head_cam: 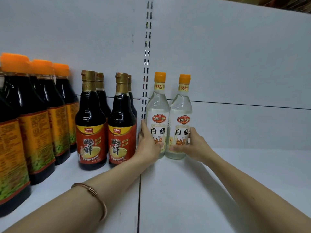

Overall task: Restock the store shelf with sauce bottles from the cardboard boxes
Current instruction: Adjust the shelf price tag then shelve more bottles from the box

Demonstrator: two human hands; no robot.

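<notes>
Landmark: slotted upright strip (146, 78) in the shelf's back wall; every place below is given from it.
Shelf: white shelf (210, 190), a seam in its deck running forward from the foot of the strip.
Task things: 2 clear white-vinegar bottles with orange caps, upright, just right of the strip, near the back wall, touching or nearly touching each other.
Left hand: left hand (149, 142) wraps the lower body of the left vinegar bottle (157, 113), fingers up its strip-side flank, thumb across the front label. Holding it.
Right hand: right hand (191, 145) grips the right vinegar bottle (181, 115) low down, thumb over the lower label, fingers round the far side. Holding it.
Neighbours: 4 dark sauce bottles with gold foil necks (90, 121) just left of the strip, in 2 short files; further left, large dark bottles with orange caps (38, 115). A copper bangle (94, 192) sits on the left forearm.
Boxes: no cardboard box in view.
Step, as I judge it: seating the pair in place; much bare shelf right of the strip, so restocking looks far from done.
Risk 1: left knuckles sit close to the nearest dark bottle; pulling the hand out sideways could knock it.
Risk 2: both grips are low on tall, narrow bottles; a hasty release or a nudge could tip 1 into the other.
Risk 3: the left bottle stands close to the seam; a base set across it might rock.
</notes>
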